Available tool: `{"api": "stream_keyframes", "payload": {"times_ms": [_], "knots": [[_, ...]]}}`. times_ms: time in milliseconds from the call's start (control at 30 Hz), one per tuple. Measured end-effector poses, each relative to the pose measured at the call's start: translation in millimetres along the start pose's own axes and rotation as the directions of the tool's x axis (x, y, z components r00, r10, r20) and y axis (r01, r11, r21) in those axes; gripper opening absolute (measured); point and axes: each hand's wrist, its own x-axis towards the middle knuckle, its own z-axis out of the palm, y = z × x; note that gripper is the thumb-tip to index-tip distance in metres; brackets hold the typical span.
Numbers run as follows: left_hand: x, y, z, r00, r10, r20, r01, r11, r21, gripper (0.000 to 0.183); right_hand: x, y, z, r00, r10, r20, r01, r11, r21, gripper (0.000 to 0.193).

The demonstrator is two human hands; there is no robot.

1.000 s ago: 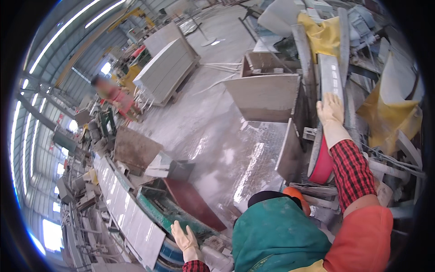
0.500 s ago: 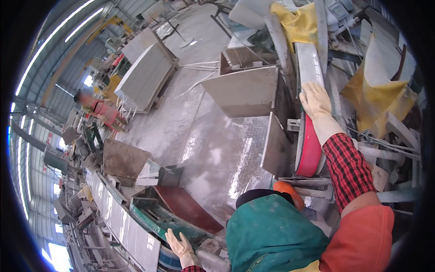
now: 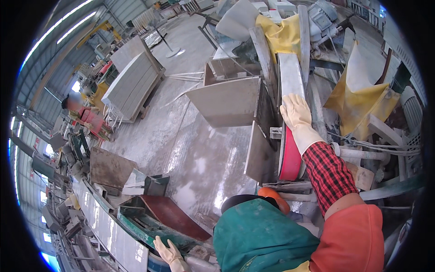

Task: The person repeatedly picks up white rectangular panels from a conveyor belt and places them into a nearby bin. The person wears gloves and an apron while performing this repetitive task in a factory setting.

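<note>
Head view, from where I'm standing: pale strip (image 3: 290,72) lies on the red belt (image 3: 290,158), long axis straight ahead of the worker, far end pointing at the yellow cloth (image 3: 283,34), which hangs in the way btwn 2 grey posts (image 3: 263,54). R hand (image 3: 297,113) flat on strip's near part, fingers out, not wrapped round. L hand (image 3: 170,255) nr green frame (image 3: 136,226), thumb & fingers apart; can't tell if touching. Grey board (image 3: 259,154) upright, L of belt.
</note>
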Motion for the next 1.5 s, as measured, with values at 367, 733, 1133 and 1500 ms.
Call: {"api": "stream_keyframes", "payload": {"times_ms": [367,733,1133,1500], "knots": [[-0.7,-1.8,2.7,0.999,-0.030,-0.037,0.029,0.999,-0.031,0.054,-9.7,-5.7,-5.4,0.999,-0.008,-0.043,0.010,0.999,0.032,0.028],[-1.2,-10.9,5.5,0.999,-0.002,-0.047,0.000,0.999,-0.044,0.051,-21.7,-10.1,-6.0,0.996,-0.016,-0.090,0.018,1.000,0.025,0.029],[-3.0,-22.3,5.1,0.995,0.036,-0.089,-0.039,0.999,-0.037,0.049,-28.3,-25.3,-14.8,0.994,-0.028,-0.106,0.038,0.995,0.092,0.027],[1.0,-10.1,-1.8,0.968,0.050,-0.246,-0.053,0.999,-0.005,0.045,-46.5,-30.7,-38.4,0.990,-0.028,0.136,0.022,0.999,0.048,0.047]]}}
